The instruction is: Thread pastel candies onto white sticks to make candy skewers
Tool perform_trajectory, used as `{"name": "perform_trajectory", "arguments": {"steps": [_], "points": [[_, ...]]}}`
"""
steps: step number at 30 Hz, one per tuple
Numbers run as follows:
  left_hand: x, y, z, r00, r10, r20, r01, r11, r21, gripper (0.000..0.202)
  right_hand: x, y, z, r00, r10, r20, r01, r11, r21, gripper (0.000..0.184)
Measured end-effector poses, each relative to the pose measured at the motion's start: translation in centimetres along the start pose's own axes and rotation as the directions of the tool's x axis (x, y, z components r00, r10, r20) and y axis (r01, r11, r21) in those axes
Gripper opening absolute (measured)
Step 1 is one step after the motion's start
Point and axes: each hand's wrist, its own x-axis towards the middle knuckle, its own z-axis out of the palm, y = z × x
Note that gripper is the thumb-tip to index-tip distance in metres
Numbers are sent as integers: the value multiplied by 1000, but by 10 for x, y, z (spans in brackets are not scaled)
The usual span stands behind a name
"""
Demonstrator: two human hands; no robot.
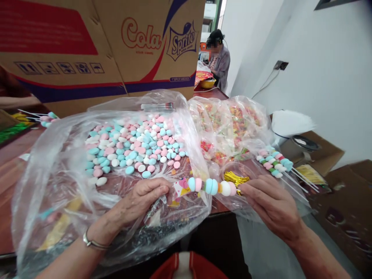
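Reddish-brown table [10, 170] fills the lower left and middle, white wall [258, 50] at upper right, cardboard carton [107, 81] printed Cola/Sprite across upper left. Co-worker [223, 66] in dark cap and greyish-purple top, upper centre-right, head down by a yellow bowl [207, 83].

Center of frame, just below the middle: marshmallow skewer [211, 186], blue, pink and white pieces, held roughly level between both hands. Patterned wrapper [181, 187], pink/yellow/white, sits at its left end.

Left hand [151, 192], bracelet [94, 242] at wrist: thumb and index pinched together at the wrapper's outer end; clear film and blur there, so the exact contact is hard to make out. Right hand [271, 201]: fingertips grasping the skewer's right end.

Under and behind: clear plastic bag [40, 155] with loose pastel marshmallows [133, 149], center-left. Gold twist ties [236, 178] just behind the skewer, near right fingertips. Bagged candies [232, 120] behind, right of center. Bunch of skewers on white sticks [274, 162] at right.

Step, as judged: wrapping or straightening one skewer. Next move calls for a light pinch at both ends, film kept taut, soft pieces not squashed.
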Motion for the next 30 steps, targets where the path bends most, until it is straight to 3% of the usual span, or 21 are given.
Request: {"name": "perform_trajectory", "arguments": {"steps": [6,10,15,18,22,27,30], "points": [[7,7,-7,991,6,131,-33,977,210,29,15,1,-7,984,-73,163,80,996,-33,17],[10,10,-9,979,22,203,-75,963,259,29,23,-2,1,989,-72,131,71,997,12,14],[8,9,-12,984,1,179,-49,963,265,28,23,-5,13,994,-50,101,45,998,47,16],[8,12,-12,959,-71,276,9,975,221,26,24,-8,19,992,-71,105,60,992,110,15],[8,26,-4,874,-184,450,148,982,113,27,30,-9,24,993,-83,83,73,990,117,14],[9,34,8,851,-243,465,290,956,-32,33,39,-11,25,978,-76,192,30,972,234,17],[10,30,15,862,-225,455,284,957,-64,32,40,-16,33,944,-109,312,14,956,294,24]]}}
